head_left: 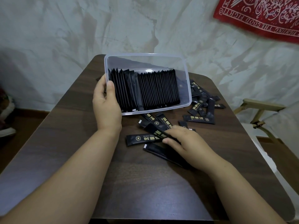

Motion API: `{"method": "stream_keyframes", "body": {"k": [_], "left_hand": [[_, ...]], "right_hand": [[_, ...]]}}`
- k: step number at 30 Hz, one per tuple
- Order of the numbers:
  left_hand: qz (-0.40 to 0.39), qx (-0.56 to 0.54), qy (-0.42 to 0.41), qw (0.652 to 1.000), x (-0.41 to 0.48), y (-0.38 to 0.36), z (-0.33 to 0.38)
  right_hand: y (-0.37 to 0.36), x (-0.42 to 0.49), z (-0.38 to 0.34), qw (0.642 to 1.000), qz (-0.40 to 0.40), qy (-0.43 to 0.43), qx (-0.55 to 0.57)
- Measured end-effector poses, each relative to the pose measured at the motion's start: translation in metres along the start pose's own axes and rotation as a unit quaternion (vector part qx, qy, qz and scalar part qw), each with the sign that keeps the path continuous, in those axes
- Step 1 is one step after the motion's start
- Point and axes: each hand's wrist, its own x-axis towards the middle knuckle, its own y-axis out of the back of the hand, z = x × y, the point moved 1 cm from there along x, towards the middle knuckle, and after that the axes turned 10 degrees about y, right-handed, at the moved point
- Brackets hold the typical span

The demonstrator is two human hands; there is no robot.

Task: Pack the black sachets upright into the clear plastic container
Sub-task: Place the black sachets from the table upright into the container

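At frame centre the right hand (pixel 182 143) pinches one sachet (pixel 155 131) off the loose pile (pixel 200 110). Upper centre, the left hand (pixel 106 104) grips the left rim of the tilted container (pixel 145 62). The sachet looks light, thin and slick, so it is best pinched mid-length.

Left hand (pixel 106 109), right hand (pixel 186 143) bare; forearms (pixel 72 175) bare; nails short.

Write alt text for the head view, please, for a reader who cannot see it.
A person's left hand holds a tilted clear plastic container with a row of black sachets standing on edge inside, while the right hand pinches one loose black sachet from others scattered on the dark wooden table.
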Motion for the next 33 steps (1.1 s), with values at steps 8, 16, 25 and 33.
{"method": "stream_keyframes", "body": {"k": [8,16,25,33], "left_hand": [[0.006,0.001,-0.009,1.000,0.003,-0.001,-0.002],[0.030,-0.023,-0.006,0.999,0.007,0.002,0.004],[0.031,0.000,0.007,1.000,0.007,0.002,0.005],[0.034,0.009,0.007,0.999,0.008,0.003,0.005]], "right_hand": [[0.010,0.013,-0.006,0.997,0.036,-0.042,0.056],[-0.005,0.043,-0.013,0.995,-0.064,-0.063,-0.035],[-0.006,0.049,-0.016,0.992,-0.104,-0.063,-0.019],[-0.004,0.050,-0.014,0.994,-0.085,-0.061,-0.036]]}}
